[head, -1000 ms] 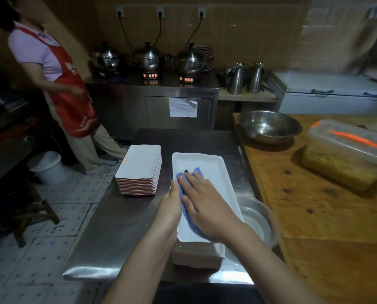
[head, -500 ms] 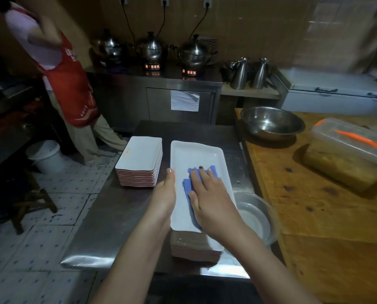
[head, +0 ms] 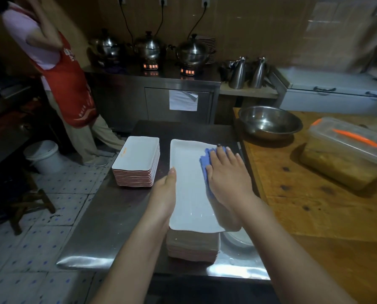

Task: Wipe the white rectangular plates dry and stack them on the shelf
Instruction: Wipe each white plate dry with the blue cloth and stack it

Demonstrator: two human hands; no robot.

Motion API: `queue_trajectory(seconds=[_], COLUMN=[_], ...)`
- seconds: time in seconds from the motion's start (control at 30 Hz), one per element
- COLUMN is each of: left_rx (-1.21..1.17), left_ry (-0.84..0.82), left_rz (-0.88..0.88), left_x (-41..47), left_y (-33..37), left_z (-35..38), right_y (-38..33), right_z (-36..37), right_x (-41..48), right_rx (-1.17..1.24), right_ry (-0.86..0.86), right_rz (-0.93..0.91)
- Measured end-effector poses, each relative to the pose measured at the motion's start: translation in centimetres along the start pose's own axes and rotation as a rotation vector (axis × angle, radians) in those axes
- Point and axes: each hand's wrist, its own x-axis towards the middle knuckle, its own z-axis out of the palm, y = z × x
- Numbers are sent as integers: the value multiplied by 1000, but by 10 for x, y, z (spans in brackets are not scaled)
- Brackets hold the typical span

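Note:
A long white rectangular plate [head: 188, 181] lies on top of a stack of plates [head: 193, 246] on the steel table [head: 108, 224]. My left hand [head: 164, 194] holds the plate's left edge, thumb on the rim. My right hand [head: 227, 176] lies flat, fingers straight, pressing a blue cloth [head: 205, 166] onto the plate's far right part. A second stack of white plates [head: 137, 163] stands to the left on the same table.
A steel bowl [head: 268, 122] and a lidded plastic container [head: 345, 150] sit on the wooden table [head: 314, 211] at right. A small metal basin [head: 238, 240] is under my right wrist. A person in a red apron [head: 66, 80] stands at far left near a white bucket [head: 43, 156].
My right hand has slid the blue cloth from the plate's near middle toward its far right corner. My left hand has stayed on the left edge. The camera has shifted slightly.

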Motion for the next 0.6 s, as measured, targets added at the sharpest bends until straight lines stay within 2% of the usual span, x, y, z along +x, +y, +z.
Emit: queue_trajectory(seconds=[0.13,0.27,0.37,0.5,0.6], left_rx=[52,116,132,72,5], left_ry=[-12,-27,-44,-4,-10], left_rz=[-5,17,16,-57,-63], left_x=[0,-3,0,6,8], left_y=[-4,-11,-14,-15,-17], left_z=[8,24,23,12,10], right_y=[-7,-23,-21,-3,10], right_z=[7,10,11,18,19], right_x=[-15,-4,10,17,11], right_rx=[50,167,122,-5,-6], right_ry=[12,-15,-8,-76,-49], right_rz=[68,-115,-216,-123,4])
